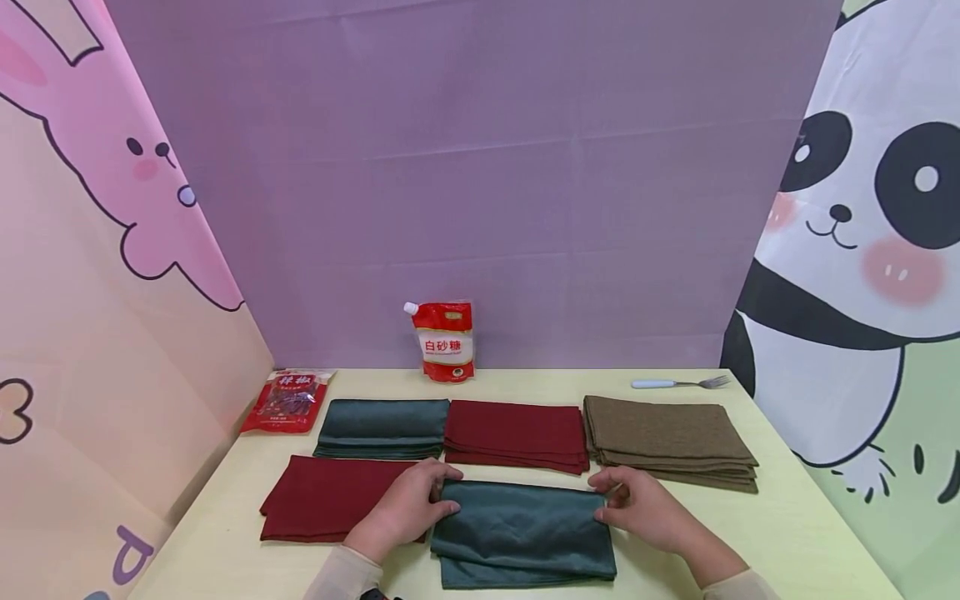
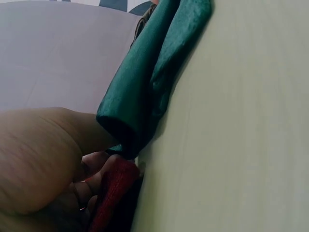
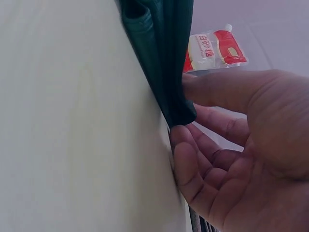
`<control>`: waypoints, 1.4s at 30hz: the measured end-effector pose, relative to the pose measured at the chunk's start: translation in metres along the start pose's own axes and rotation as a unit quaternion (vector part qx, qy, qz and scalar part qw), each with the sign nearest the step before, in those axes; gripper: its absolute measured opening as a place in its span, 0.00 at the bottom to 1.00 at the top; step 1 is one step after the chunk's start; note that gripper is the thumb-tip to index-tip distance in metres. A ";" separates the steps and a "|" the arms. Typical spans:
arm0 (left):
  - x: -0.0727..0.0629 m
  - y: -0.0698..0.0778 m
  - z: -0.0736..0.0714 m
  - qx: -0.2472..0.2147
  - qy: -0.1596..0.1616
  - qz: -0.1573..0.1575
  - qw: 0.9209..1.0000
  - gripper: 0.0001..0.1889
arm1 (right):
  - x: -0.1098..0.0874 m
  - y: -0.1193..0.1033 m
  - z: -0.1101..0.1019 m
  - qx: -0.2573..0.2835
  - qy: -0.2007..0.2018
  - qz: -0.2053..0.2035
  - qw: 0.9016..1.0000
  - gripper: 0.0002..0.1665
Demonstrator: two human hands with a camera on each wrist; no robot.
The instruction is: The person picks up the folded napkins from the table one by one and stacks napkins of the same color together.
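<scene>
A folded dark green cloth (image 1: 525,533) lies at the front of the table, its lower layer showing along the near edge. My left hand (image 1: 410,504) pinches its left edge, thumb on top; in the left wrist view the fingers pass beneath the green fold (image 2: 133,92), next to a red cloth edge (image 2: 116,188). At the right edge my right hand (image 1: 645,510) pinches the cloth too. The right wrist view shows the thumb (image 3: 217,92) against the layered green fold (image 3: 169,72) and the other fingers curled below it.
Left of the green cloth lies a folded red cloth (image 1: 322,500). Behind are another green cloth (image 1: 382,425), a red stack (image 1: 517,429) and a brown stack (image 1: 667,433). Further back are a red packet (image 1: 288,402), a white sugar pouch (image 1: 447,343) and a fork (image 1: 678,383).
</scene>
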State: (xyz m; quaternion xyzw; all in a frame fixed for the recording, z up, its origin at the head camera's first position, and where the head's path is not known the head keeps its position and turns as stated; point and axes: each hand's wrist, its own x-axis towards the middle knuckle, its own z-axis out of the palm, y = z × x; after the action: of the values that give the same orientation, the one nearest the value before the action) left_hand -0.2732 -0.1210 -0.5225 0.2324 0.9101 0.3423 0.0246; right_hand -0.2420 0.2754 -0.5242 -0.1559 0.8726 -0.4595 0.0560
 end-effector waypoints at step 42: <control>-0.002 0.003 -0.003 -0.059 0.033 0.011 0.998 0.15 | -0.002 -0.004 0.003 0.017 -0.001 0.008 1.000 0.07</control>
State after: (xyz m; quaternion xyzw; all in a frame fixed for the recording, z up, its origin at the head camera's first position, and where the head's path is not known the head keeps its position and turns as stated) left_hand -0.2703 -0.1217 -0.5189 0.2295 0.8858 0.4034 0.0049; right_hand -0.2388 0.2716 -0.5225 -0.1485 0.8656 -0.4741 0.0628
